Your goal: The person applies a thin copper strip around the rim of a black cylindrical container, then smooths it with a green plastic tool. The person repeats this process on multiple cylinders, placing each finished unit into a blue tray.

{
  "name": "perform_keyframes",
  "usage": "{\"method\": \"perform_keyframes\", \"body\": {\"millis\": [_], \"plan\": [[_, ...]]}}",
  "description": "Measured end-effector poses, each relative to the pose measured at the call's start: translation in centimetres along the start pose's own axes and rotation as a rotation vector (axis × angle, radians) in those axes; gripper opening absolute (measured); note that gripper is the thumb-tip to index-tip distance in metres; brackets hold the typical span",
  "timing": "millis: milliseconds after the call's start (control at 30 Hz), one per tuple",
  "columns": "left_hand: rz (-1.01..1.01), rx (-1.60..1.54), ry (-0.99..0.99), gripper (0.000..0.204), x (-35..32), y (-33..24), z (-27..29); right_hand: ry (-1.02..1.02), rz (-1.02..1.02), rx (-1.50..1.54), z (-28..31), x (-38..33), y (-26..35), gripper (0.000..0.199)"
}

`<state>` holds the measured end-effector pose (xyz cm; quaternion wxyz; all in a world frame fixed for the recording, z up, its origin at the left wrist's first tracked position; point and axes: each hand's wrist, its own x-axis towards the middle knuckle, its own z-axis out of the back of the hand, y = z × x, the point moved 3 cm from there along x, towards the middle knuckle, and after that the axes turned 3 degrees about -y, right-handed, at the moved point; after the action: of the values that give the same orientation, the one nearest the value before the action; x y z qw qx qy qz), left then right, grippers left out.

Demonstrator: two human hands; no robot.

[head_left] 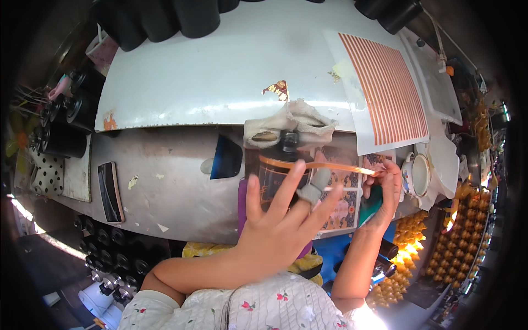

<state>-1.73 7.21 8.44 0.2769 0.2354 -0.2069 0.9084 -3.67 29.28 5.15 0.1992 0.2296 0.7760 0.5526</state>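
Observation:
A dark, glossy vessel with a short black neck sits in front of me against a bunched greyish cloth. A thin shiny copper-coloured strip runs across its dark body and out to the right. My right hand pinches the strip's far end between its fingertips. My left hand is spread over the vessel, back upward, fingers apart and partly hiding it. One of its fingers wears a grey cover. Whether the left fingertips touch the vessel or the strip, I cannot tell.
A clear sheet of copper-coloured strips lies on the white raised surface. Black vessels stand along its far edge. A phone-like dark object lies left, a blue-black piece nearer, and a white enamel mug right.

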Motion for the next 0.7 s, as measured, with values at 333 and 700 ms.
{"method": "perform_keyframes", "body": {"millis": [333,700], "plan": [[0.495,-1.072,0.356,0.125,-5.0,7.6,-0.5,0.104,-0.047,-0.092,-4.0,-0.8,-1.0,0.045],[0.609,-0.887,0.211,0.122,-2.7,4.6,-0.6,0.098,0.200,-0.054,-4.0,-2.8,1.1,0.044]]}}
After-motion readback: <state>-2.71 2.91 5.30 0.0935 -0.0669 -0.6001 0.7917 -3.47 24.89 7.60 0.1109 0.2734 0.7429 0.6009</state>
